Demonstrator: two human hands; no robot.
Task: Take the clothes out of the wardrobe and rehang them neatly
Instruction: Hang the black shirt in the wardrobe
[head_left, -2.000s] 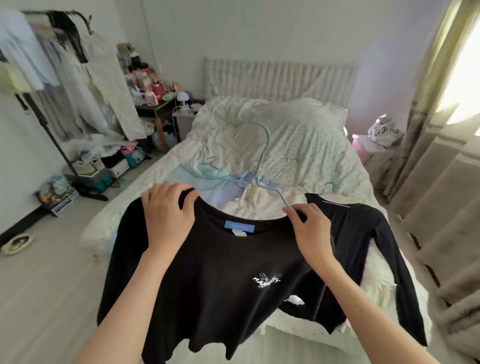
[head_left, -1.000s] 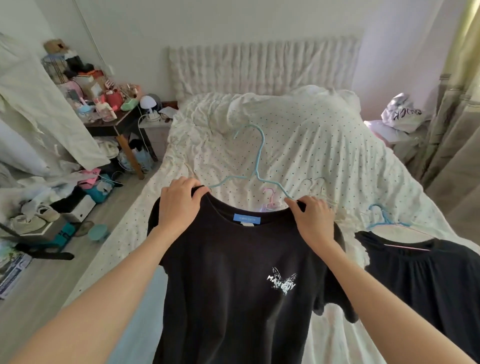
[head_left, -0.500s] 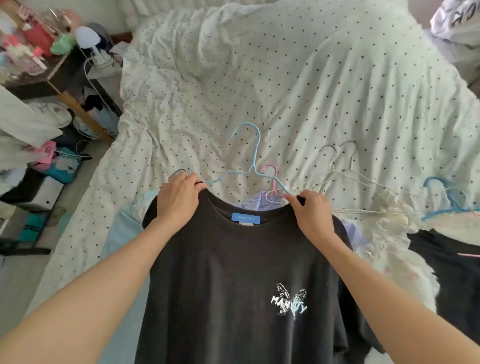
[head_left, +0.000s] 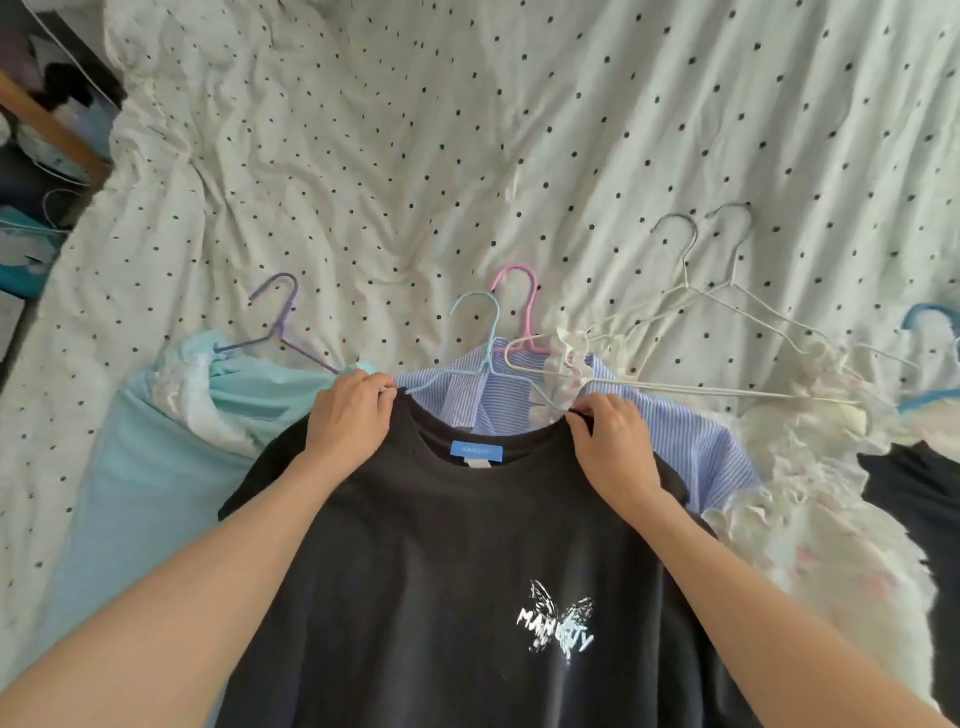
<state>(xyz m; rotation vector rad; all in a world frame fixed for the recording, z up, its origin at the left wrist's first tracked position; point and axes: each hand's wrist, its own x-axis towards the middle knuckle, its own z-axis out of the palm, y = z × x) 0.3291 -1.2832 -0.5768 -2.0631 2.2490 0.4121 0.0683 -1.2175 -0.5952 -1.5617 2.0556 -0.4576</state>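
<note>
So we've got the left hand (head_left: 349, 415) and right hand (head_left: 613, 441) each pinching a shoulder of the black tee (head_left: 441, 571) at 6 o'clock, probably to flatten it over the striped shirt (head_left: 685, 436) on the bed (head_left: 415, 156).

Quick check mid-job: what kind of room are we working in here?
Most likely a bedroom: a rumpled polka-dot duvet fills the view, with clothes on hangers laid across it, such as a striped shirt and a purple hanger.

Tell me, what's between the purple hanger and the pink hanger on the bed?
In the head view, the light blue hanger lies between the purple hanger and the pink hanger, its hook on the dotted bedsheet.
</note>
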